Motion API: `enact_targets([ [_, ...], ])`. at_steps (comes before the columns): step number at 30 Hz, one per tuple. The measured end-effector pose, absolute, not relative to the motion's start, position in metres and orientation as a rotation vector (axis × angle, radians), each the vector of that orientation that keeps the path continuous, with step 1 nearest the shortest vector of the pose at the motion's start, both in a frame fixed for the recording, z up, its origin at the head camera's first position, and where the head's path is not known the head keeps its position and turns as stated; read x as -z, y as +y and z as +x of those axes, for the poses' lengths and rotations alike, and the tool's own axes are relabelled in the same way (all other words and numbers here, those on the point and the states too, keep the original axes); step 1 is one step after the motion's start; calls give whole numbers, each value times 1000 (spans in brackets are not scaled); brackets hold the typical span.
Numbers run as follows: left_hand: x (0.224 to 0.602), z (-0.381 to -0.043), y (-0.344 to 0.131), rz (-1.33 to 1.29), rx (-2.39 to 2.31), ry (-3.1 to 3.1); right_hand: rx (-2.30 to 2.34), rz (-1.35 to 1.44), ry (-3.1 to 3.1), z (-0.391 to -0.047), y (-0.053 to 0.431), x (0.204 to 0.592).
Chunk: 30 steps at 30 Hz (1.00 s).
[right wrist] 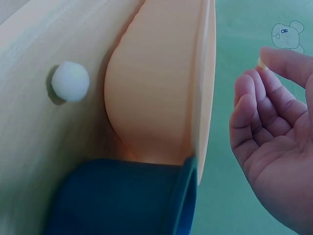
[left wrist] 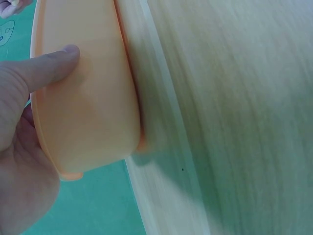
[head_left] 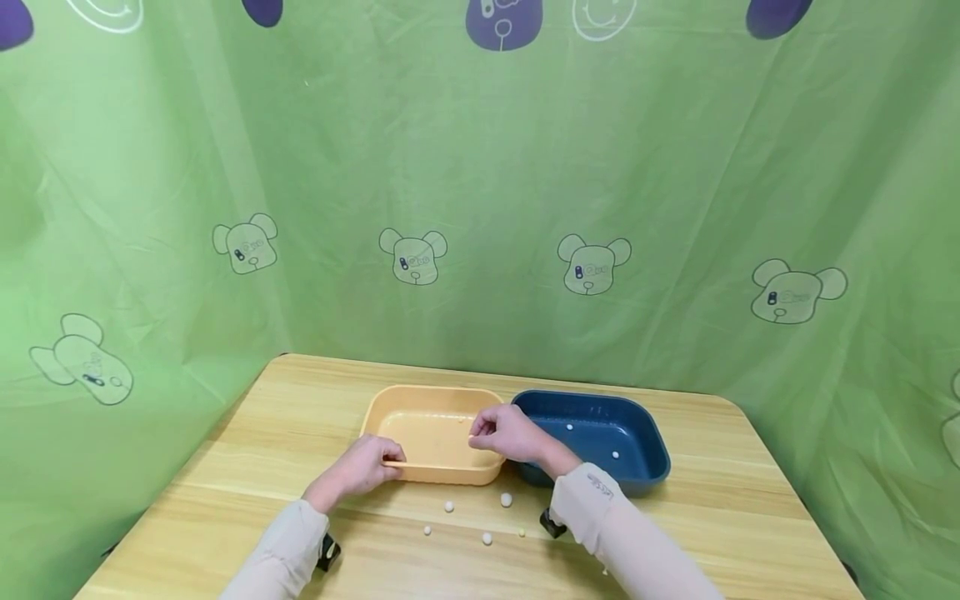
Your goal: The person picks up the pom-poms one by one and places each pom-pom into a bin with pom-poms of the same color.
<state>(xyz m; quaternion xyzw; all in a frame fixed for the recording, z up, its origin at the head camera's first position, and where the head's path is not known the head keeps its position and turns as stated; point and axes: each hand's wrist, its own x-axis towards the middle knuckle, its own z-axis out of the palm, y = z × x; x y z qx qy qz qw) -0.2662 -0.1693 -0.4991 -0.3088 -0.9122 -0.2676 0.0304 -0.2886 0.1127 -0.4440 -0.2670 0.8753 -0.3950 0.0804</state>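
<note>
My left hand grips the near-left rim of the light-orange tub. In the left wrist view its thumb presses the outer wall while the other fingers go over the rim. Above the right side of that tub, my right hand pinches a tiny pale-yellow ball between thumb and forefinger. A small orange ball lies inside the tub. Beside it on the right stands a dark-blue tub, partly hidden by the right forearm, with white balls on its floor.
Several white pom-pom balls and a small yellow one lie on the wooden table in front of the tubs. A green curtain with bear-face prints hangs behind the table and along both sides.
</note>
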Motion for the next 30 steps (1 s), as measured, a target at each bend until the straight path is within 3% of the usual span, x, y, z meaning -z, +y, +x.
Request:
enact_targets([
  [30,500,-266,-171,-951,830,-2818,1176,-751,2584,-300,91,468],
])
